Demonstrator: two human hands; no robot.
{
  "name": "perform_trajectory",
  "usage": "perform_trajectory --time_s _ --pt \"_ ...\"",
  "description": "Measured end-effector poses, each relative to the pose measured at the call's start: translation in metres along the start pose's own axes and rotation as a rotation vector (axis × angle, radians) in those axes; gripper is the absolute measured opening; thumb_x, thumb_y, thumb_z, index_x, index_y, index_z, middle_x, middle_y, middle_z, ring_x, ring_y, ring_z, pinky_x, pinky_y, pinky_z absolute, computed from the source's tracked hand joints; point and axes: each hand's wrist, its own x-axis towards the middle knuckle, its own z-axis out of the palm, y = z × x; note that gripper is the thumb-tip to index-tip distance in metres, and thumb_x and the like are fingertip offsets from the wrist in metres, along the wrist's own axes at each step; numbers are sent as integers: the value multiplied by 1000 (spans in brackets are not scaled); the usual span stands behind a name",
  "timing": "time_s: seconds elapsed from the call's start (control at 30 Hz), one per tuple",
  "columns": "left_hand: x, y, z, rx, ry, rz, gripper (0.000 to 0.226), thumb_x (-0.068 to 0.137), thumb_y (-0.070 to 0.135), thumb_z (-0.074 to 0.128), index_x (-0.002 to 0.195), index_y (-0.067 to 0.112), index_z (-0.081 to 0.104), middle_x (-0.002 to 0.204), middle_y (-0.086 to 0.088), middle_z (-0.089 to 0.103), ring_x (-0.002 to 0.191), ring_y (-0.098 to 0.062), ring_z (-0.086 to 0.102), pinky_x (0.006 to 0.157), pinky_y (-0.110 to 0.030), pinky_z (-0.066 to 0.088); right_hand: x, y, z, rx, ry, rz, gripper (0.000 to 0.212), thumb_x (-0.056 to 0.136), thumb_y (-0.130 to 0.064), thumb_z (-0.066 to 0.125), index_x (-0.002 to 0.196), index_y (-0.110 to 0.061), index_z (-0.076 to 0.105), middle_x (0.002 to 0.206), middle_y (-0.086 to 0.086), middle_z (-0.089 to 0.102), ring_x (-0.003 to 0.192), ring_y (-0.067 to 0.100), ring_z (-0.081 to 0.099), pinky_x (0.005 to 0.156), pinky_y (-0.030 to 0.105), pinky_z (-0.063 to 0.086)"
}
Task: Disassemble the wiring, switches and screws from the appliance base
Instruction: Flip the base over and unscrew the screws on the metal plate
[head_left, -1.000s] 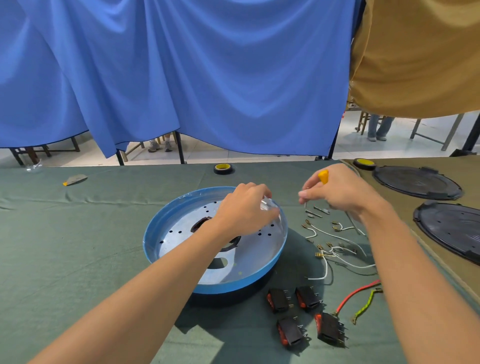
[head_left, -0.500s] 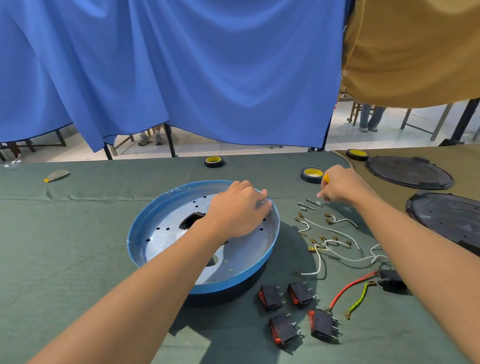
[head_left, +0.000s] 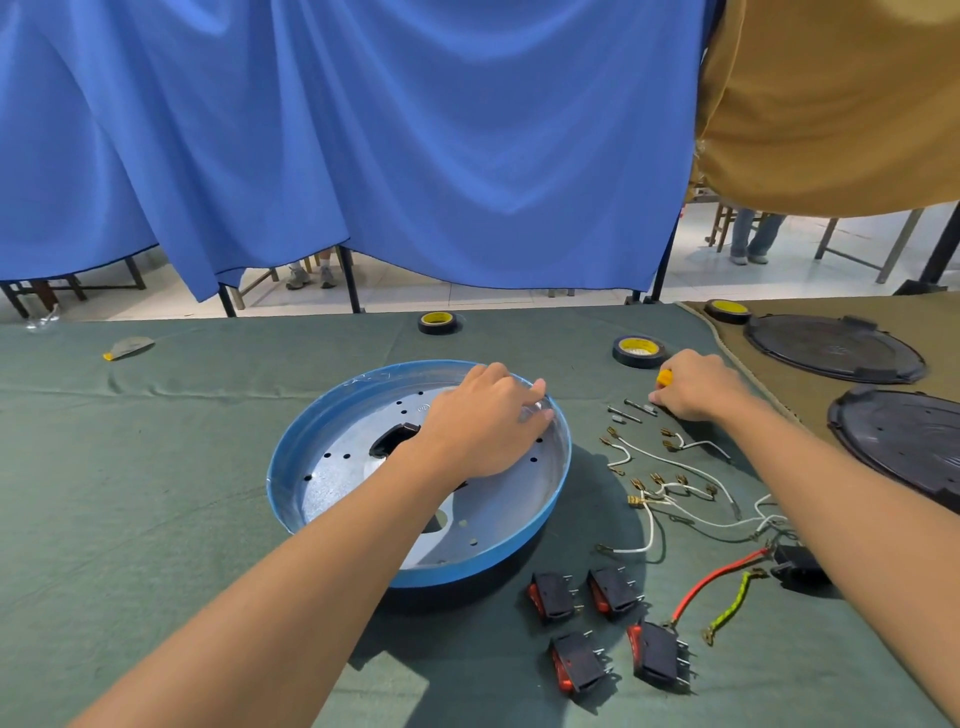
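Head view looking down on a green-clothed tabletop (head_left: 156, 493). Holding the blue appliance base (head_left: 467, 574) at centre frame with the left hand (head_left: 485, 421), with fingers curling over the far-right rim and steadying it. Gripping a yellow-handled screwdriver (head_left: 664, 376) in the right hand (head_left: 696, 387), with only the handle's butt showing above the knuckles. Having dropped from a raised position a second ago, now resting low on the cloth at right of centre, just beside the loose screws (head_left: 639, 406) and near a tape roll (head_left: 638, 351). Keeping the left hand on the same stretch of rim throughout. Judging from that drop: probably setting down a freshly removed screw or parking the tool, not working on the base. Lying already outside the base, to its right: white wires (head_left: 650, 525), a red wire (head_left: 711, 579), a green-yellow wire (head_left: 730, 605) and a black socket (head_left: 797, 566). Sitting at lower right, four black switches (head_left: 613, 592), apart from the base. Showing nothing but holes and a dark central cut-out inside the base where visible, though partly hidden by the left forearm. Looking close to finished, pending a check under that arm for any leftover fastener.
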Motion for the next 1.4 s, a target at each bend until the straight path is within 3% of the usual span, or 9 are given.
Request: perform_trajectory --time_s 0.13,0.27,0.37,0.47,0.73,0.87,1.0,1.13,1.4 --pt "-4 -2 0 60 -36 24 52 100 44 39 150 33 31 142 -7 46 136 -28 32 100 -48 38 -9 -5 -15 81 -14 -29 21 90 -29 62 91 -8 55 92 15 61 85 30 58 64 33 43" --pt "-8 -4 -2 123 -93 35 59 99 48 39 153 38 17 132 -13 48 126 -31 36 101 -44 35 -26 -23 -41 312 -127 -134 21 87 -7 53 106 2 58 79 12 51 68 22 45 54 27 32" --pt "-10 -8 -5 83 -136 14 64 98 53 40 152 44 8 132 -13 47 125 -30 37 100 -42 35 -46 -40 -60 485 -148 -295 18 94 -7 55 111 -11 56 99 11 58 78 20 58 65 33 49" --pt "-19 -10 -6 16 -160 -60 78 94 59 43 155 31 2 145 -12 38 133 -31 32 105 -44 33 -66 -60 -73 700 -5 -435 22 94 -10 58 113 -18 54 102 12 62 76 18 71 73 36 59" --pt "-55 -24 -17 32 -200 -90 72 88 71 40 136 17 41 132 -7 41 118 -27 40 97 -42 36 -114 -103 -68 860 283 -648 17 95 -16 60 111 -19 56 90 7 65 67 13 72 69 34 61" --pt "-69 -28 -12 72 -184 -91 64 86 75 35 112 18 48 106 -2 53 89 -19 46 81 -36 32 -124 -112 -48 759 354 -673 15 96 -17 57 111 -21 53 77 2 65 67 3 69 77 36 59" --pt "-79 -28 -7 44 -159 -75 55 91 73 26 80 22 45 71 8 48 70 -13 43 84 -35 25 -126 -113 -35 724 407 -689 18 97 -15 56 114 -16 53 74 -3 62 70 4 69 86 45 54" --pt "-79 -25 -8 62 -195 -37 61 95 67 21 81 18 53 69 5 49 79 -21 49 98 -41 28 -127 -114 -34 734 471 -683 17 97 -16 56 114 -14 53 83 5 64 72 8 69 79 43 57" --pt "-83 -28 -6 40 -144 -16 62 94 69 19 85 19 54 69 6 48 85 -21 46 101 -40 27 -128 -115 -30 672 453 -720 16 97 -16 57 112 -18 52 80 4 63 70 1 68 75 34 58"
